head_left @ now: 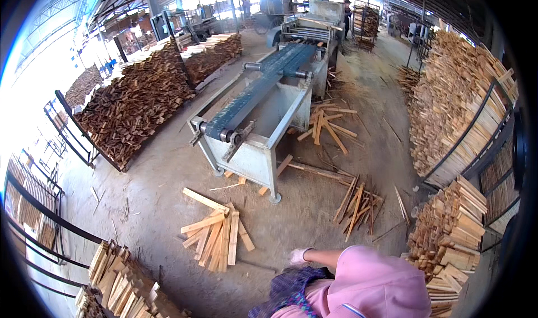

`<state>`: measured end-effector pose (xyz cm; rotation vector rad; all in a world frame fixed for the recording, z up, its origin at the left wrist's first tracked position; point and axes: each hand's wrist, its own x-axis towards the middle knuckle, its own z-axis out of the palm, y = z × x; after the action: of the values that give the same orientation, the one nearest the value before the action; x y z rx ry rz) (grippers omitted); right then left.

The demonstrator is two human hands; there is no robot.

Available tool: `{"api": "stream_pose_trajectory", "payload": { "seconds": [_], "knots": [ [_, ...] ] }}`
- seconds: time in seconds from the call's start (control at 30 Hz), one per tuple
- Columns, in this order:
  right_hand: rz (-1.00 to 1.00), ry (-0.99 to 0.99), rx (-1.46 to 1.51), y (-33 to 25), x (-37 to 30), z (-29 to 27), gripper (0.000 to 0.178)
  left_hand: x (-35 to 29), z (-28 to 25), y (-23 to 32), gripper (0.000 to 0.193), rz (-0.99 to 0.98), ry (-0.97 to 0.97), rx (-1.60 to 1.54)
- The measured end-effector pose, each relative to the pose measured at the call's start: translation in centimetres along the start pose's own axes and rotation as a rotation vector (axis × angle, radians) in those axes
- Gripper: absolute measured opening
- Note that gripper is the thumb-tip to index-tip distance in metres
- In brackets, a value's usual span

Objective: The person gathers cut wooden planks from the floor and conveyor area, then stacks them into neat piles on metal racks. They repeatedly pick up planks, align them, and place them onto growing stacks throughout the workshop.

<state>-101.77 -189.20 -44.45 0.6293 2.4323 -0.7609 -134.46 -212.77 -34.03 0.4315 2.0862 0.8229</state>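
A: Where do the nearest pieces lie, and what could go wrong with them?
B: The loose, fanned pile of pale wooden slats lies on the grey concrete floor, ahead of you and to the left. The slats overlap, so dragging out a lower one could make the upper ones slide.

A: And the hands?
B: Your white-gloved right hand is in front of your body, apart from the pile. It is too small and blurred to tell whether its fingers are open or closed. Your left hand is out of view.

A: What could trip you?
B: The thin dark stick between that hand and the pile might roll underfoot.

A: Farther out?
B: Just beyond the pile stands the pale metal conveyor frame. The exposed roller end of its dark blue-green belt could snag your pink cloth sleeve if you lean close while it runs; whether it runs, you cannot tell here. On your right, the uneven stack of short wooden boards may shed pieces if bumped.
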Motion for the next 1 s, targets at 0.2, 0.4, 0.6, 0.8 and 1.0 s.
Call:
{"api": "stream_pose_trajectory", "payload": {
  "seconds": [0.2,0.4,0.6,0.8,1.0],
  "knots": [
    [0.213,0.180,0.277,-4.5,-1.3,-7.2,0.048,2.9,-3.4,-0.1,0.045,0.013,-0.032,0.052],
    [0.560,0.095,0.401,-4.4,-3.9,1.2,0.051,6.0,-9.0,-1.9,0.045,0.049,-0.068,0.076],
    [0.627,-0.001,0.539,-13.2,-6.4,5.3,0.059,8.2,-16.5,-5.4,0.045,0.004,-0.017,0.058],
    [0.524,0.095,0.478,-13.9,-3.1,13.4,0.043,7.8,-20.5,-10.5,0.046,-0.070,0.028,0.033],
    [0.368,0.066,0.326,-10.8,-2.6,14.9,0.037,5.6,-19.2,-11.9,0.047,-0.144,0.039,0.000]
  ]
}}
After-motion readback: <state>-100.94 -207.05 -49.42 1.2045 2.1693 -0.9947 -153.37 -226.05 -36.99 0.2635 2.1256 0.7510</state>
